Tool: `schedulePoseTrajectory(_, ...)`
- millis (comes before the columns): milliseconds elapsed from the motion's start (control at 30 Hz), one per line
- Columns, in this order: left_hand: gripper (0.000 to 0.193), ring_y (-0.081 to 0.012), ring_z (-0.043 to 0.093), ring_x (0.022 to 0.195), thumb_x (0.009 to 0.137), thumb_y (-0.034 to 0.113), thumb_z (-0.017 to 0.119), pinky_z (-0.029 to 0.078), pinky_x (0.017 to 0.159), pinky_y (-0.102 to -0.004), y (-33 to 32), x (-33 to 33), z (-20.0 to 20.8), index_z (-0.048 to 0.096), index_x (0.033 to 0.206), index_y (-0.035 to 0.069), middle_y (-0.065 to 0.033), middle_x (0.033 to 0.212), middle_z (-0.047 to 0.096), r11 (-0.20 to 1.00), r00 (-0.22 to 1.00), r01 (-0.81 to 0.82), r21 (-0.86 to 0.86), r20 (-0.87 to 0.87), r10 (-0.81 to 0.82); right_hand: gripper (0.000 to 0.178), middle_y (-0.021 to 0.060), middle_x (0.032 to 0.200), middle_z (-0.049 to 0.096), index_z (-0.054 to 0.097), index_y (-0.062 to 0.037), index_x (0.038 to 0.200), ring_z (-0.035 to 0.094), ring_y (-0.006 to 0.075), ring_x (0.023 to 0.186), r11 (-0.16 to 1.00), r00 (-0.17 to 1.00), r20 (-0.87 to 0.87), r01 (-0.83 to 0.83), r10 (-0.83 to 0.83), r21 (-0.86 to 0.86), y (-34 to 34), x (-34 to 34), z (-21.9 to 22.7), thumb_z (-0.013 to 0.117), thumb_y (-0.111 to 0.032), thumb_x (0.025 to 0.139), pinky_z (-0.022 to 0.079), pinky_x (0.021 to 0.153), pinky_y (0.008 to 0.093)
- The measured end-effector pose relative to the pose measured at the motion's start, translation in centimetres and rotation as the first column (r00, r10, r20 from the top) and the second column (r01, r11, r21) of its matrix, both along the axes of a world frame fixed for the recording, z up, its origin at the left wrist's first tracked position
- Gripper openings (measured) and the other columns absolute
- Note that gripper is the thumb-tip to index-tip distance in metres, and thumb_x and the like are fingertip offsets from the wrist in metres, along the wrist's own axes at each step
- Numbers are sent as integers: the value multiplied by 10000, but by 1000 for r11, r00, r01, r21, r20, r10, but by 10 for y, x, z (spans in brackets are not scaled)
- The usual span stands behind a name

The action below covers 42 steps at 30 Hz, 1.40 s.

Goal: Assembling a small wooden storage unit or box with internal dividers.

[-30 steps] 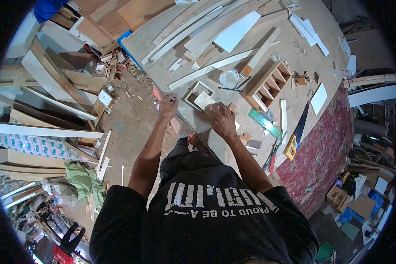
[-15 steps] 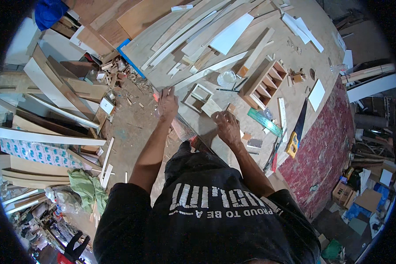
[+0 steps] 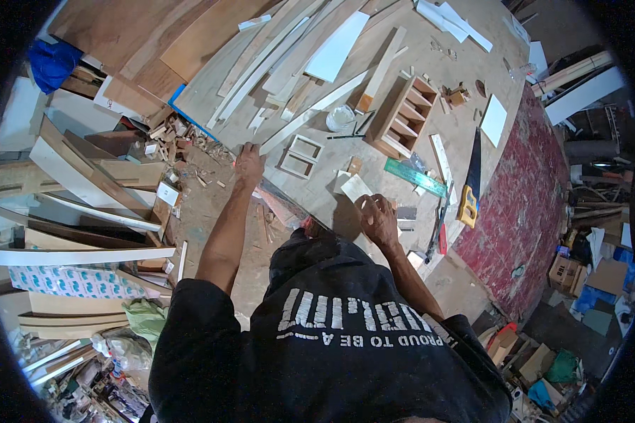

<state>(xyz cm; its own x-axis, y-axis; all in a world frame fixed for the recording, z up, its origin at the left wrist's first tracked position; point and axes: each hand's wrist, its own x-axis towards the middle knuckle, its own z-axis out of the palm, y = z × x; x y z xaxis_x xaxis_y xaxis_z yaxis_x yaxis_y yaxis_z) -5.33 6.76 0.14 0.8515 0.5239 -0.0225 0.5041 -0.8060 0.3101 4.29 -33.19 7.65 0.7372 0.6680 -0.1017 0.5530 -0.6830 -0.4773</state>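
Note:
My left hand rests at the near left edge of the worktable, fingers stretched out, beside the end of a long pale wood strip. My right hand has its fingers bent at the edge of a small pale square wood panel, which it seems to pinch. Between the hands lies a small wooden frame with two openings. A small brown wood block sits just beyond the panel. Farther right stands a wooden box with several compartments.
Right of my right hand lie a green translucent ruler, a handsaw with a yellow handle and a red-handled tool. A clear round container stands near the box. Long boards cover the far table; offcuts litter the floor at left.
My right hand has drawn the square panel away from the small frame, toward me and to the right. My left hand stays at the table edge. The whole view has shifted.

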Motion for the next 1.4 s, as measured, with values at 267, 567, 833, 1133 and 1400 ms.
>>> schedulePoseTrajectory(267,510,-400,536,1171,830,242,716,456,988,-480,-41,1,-3,582,1254,-7,-211,1226,590,987,954,-134,-86,257,152,493,121,1228,554,586,-158,1251,534,373,1173,999,999,-45,-12,13,37,16,5,-5,686,-130,769,443,948,529)
schedulePoseTrajectory(567,849,-430,439,1297,757,391,776,318,1114,-557,-104,47,36,412,1431,25,-251,1374,482,943,970,-180,-281,107,217,518,135,1280,523,545,-164,1310,505,370,1218,1000,999,-46,10,-11,-21,-4,16,-19,708,-200,819,424,959,548)
schedulePoseTrajectory(833,1110,-408,371,1347,724,503,791,315,1083,-567,-131,92,50,212,1528,3,-244,1447,381,939,962,-271,-212,-89,257,507,130,1270,521,552,-161,1295,510,368,1201,995,992,-78,103,-103,-13,-25,14,-17,719,-207,819,421,985,534)
schedulePoseTrajectory(1133,1084,-386,383,1340,731,489,799,316,1069,-572,-138,119,50,224,1528,33,-235,1431,403,918,922,-356,-173,-223,316,557,112,1212,527,541,-148,1306,542,342,1144,991,990,-36,133,-133,-6,-48,17,-15,687,-121,769,442,921,514)
schedulePoseTrajectory(1400,1082,-411,367,1374,759,483,772,217,1116,-609,-140,122,39,180,1554,49,-236,1479,381,974,964,-222,-54,-161,211,571,99,1214,541,542,-148,1309,556,335,1132,988,987,-48,154,-155,-19,-47,25,-15,694,-103,760,450,896,492)
